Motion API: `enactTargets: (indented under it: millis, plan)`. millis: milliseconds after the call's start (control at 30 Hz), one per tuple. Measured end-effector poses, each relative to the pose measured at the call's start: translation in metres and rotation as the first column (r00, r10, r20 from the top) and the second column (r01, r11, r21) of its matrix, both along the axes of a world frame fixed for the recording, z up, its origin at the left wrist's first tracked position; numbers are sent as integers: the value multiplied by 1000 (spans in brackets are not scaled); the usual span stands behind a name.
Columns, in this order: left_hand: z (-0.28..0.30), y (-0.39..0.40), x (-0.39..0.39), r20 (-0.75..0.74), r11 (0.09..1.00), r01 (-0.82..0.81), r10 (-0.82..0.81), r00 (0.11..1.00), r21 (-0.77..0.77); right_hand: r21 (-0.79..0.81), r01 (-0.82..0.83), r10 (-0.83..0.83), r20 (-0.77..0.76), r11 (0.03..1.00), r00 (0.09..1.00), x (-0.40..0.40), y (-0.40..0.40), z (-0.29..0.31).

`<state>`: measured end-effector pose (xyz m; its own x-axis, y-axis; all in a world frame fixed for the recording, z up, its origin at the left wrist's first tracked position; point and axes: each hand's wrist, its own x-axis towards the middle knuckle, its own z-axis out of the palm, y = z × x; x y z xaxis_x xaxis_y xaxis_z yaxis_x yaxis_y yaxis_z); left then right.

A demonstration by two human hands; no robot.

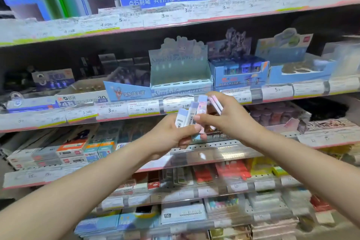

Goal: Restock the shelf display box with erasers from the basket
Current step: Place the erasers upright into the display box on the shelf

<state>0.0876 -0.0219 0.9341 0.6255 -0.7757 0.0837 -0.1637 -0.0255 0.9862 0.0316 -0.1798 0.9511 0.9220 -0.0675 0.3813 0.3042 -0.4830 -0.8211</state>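
My left hand [171, 134] grips a bunch of wrapped erasers [188, 117], pale blue and pink sleeves fanned upward. My right hand [228, 117] meets it from the right, with two pink erasers [216, 103] between its fingers and its thumb on the bunch. Both hands hover in front of the middle shelf's price rail. Just above and behind them stands the light-blue display box [179, 70] with a cartoon header card; its tray looks bare inside. No basket is in view.
Neighbouring display boxes flank the target: a blue one [239, 74] full of stock to the right, a low blue carton [126, 91] to the left. Shelves above and below are packed with stationery. Price-tag rails [120, 111] edge each shelf.
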Motion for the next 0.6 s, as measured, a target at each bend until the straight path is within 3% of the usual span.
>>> enactTargets:
  millis: [200,300,433,600]
  plan:
    - [28,-25,18,173,987,-155,144,974,50,-137,23,-5,131,990,991,26,-32,31]
    - [37,-28,30,393,960,-253,187,901,123,-171,6,27,189,985,982,45,-47,45]
    - [41,-15,50,781,871,-478,218,586,115,-262,-29,97,249,965,964,68,-64,60]
    - [61,7,74,961,794,-599,75,268,105,-383,-59,167,257,922,952,100,-56,70]
